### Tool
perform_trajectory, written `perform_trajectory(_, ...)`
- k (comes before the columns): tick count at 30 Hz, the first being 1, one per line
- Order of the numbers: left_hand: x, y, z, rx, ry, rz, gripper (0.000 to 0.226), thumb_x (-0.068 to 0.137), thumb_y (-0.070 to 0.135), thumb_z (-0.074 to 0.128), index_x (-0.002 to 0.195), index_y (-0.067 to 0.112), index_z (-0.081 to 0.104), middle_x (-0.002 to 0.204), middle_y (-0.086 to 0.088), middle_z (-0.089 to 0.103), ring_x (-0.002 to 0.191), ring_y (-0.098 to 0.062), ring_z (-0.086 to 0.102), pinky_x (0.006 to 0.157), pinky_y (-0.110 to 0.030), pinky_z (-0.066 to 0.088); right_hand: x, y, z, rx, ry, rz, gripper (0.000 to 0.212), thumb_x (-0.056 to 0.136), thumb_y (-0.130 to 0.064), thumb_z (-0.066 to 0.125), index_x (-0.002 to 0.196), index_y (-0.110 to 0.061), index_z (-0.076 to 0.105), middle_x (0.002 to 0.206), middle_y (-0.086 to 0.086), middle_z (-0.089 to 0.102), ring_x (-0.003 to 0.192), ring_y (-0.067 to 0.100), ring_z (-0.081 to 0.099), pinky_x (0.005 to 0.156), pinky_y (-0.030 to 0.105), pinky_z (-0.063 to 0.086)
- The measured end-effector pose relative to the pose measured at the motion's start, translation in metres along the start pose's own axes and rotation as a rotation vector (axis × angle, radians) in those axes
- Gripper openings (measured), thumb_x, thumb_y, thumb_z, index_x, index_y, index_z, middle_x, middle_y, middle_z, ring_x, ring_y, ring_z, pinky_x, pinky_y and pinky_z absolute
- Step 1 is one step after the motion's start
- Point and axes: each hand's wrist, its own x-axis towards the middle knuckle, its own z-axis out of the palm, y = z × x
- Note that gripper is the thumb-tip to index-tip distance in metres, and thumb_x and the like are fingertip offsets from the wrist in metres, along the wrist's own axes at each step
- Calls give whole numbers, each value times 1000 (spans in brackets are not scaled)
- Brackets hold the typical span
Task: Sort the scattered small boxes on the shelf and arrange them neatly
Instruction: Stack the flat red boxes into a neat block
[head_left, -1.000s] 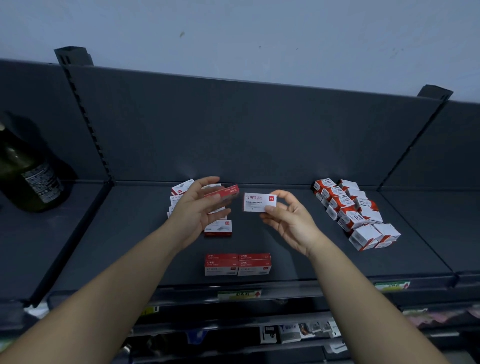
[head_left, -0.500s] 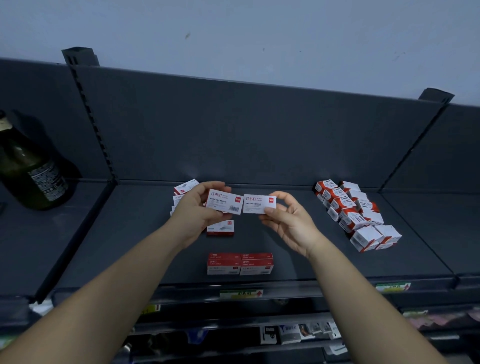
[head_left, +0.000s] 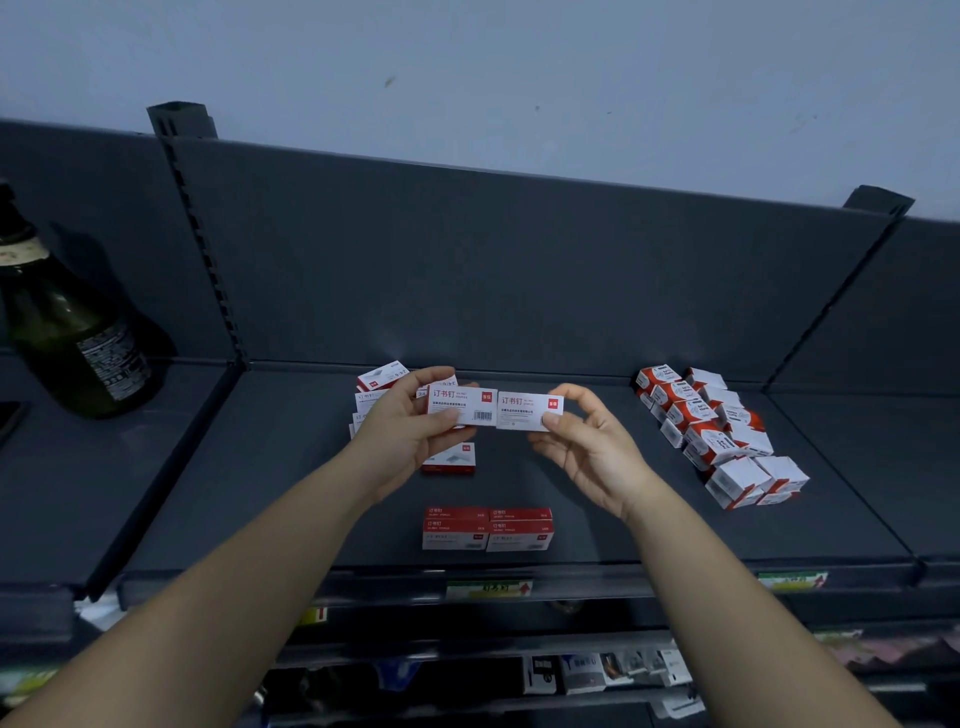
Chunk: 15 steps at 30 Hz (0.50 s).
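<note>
My left hand (head_left: 402, 434) pinches a white staple box with a red corner mark and a barcode (head_left: 462, 406). A matching white box (head_left: 527, 409) is pinched by my right hand (head_left: 587, 444). Both boxes are held above the dark shelf (head_left: 291, 483), end to end and touching, white faces toward me. Behind my left hand lies a loose heap of the same boxes (head_left: 376, 387), partly hidden. One single box (head_left: 451, 460) lies below my left hand. Near the shelf's front edge a tidy block of red-topped boxes (head_left: 487, 527) stands two wide.
A cluster of smaller red-and-white boxes (head_left: 711, 431) covers the right part of the shelf. A dark green bottle (head_left: 67, 332) stands on the neighbouring shelf at left. Price labels (head_left: 488, 588) sit on the front rail; lower shelves hold other goods.
My left hand turned its box from its red edge to its white face and brought it against the right hand's box. The right hand barely moved.
</note>
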Motion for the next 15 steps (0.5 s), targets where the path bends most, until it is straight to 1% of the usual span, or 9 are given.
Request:
perform_trajectory(3,-1,1,-2,16,-17,-3,42,91,-16,50,125,9,54,107,-12,70,105,-30,68,87,-40,58,-1,0,0,-15,-3,2,22,94,5,55,105,-12,51,109,25,68,91,30,68,81,30,59)
perform_trajectory(7,0,-1,-6,30,-45,-12,40,92,-15,50,124,8,56,112,-10,71,107,-27,68,88,-36,58,-3,0,-2,-67,-9,10,21,93,5,56,103,-12,50,112,26,68,101,35,66,89,34,59)
perform_trajectory(11,0,-8,-14,209,-75,-43,36,91,-10,55,116,14,62,112,-4,73,105,-16,69,87,-25,57,-4,5,-7,-236,-11,46,20,94,1,59,100,-16,50,112,21,71,108,36,67,95,47,54)
perform_trajectory(13,-1,-13,-19,302,-83,-60,36,90,-7,60,115,18,64,113,-4,73,106,-15,69,91,-25,55,-4,8,-11,-309,-6,45,21,94,0,60,98,-18,50,107,15,73,105,30,69,95,45,52)
perform_trajectory(15,-1,-17,-24,422,-64,-69,37,87,-5,65,115,20,66,112,-3,73,106,-14,68,93,-24,53,-4,11,-14,-422,0,40,22,93,-1,63,97,-19,50,99,9,75,96,23,69,87,38,50)
